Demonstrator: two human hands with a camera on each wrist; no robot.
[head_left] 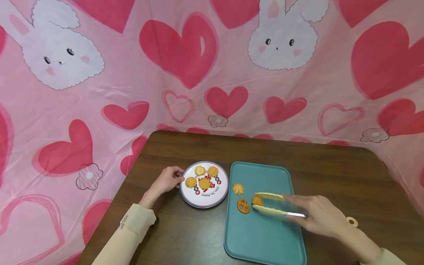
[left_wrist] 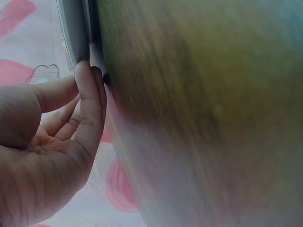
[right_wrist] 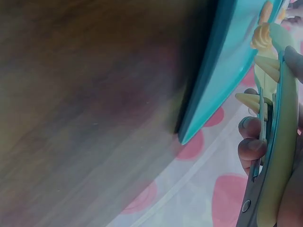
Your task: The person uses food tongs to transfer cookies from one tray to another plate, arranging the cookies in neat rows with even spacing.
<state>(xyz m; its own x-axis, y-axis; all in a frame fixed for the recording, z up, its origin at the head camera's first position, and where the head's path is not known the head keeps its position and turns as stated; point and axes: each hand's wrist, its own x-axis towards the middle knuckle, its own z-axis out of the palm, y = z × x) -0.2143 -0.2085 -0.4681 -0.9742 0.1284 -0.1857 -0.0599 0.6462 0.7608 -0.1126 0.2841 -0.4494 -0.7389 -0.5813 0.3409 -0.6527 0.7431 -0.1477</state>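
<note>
My left hand (head_left: pixel 166 180) is at the left edge of a round white plate (head_left: pixel 190 195); in the left wrist view its thumb and fingers pinch the rim. On the plate lie several golden cookies (head_left: pixel 190 182). Over the teal tray (head_left: pixel 261 241), my right hand (head_left: pixel 319 214) grips pale yellow tongs (head_left: pixel 271 211). A swirled cookie (head_left: pixel 257 200) sits between the tong tips, also seen in the right wrist view at the tongs' far end. Left of the tips, a pretzel (head_left: pixel 243 206) and a flower-shaped cookie (head_left: pixel 237 188) lie on the tray.
The brown wooden table (head_left: pixel 185 235) carries plate and tray side by side, close together. A ring-shaped cookie (head_left: pixel 352 221) lies on the table right of the tray, near my right wrist. Behind the table hangs a pink cloth (head_left: pixel 185 110) with hearts and rabbits.
</note>
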